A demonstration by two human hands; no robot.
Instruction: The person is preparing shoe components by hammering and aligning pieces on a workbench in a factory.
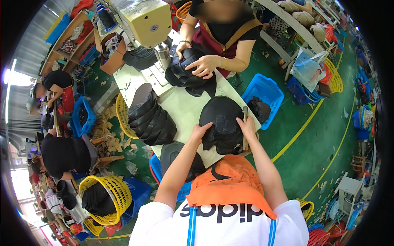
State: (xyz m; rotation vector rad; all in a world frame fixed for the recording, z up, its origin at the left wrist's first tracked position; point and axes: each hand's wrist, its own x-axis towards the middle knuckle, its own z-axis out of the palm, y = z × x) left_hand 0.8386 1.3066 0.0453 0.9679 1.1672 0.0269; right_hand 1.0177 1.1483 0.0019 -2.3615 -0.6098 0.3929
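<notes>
A black dome-shaped cap (223,112) lies near the table's front edge, with ragged flaps hanging at its near side. My left hand (201,131) grips its left edge, thumb on top and fingers partly hidden. On its right edge my right hand (247,126) holds it the same way. Beside that hand a narrow wooden-looking piece (245,110) stands at the table's edge. To the left, a tall stack of nested black caps (150,117) leans on the table. Another dark cap-like stack (180,160) sits below it, by my left forearm.
Across the white table (184,110), a person works another black cap (186,67) at a cream sewing machine (145,22). Blue crates (264,88) and yellow baskets (123,117) stand around the table. Scraps litter the green floor at left, where other people sit.
</notes>
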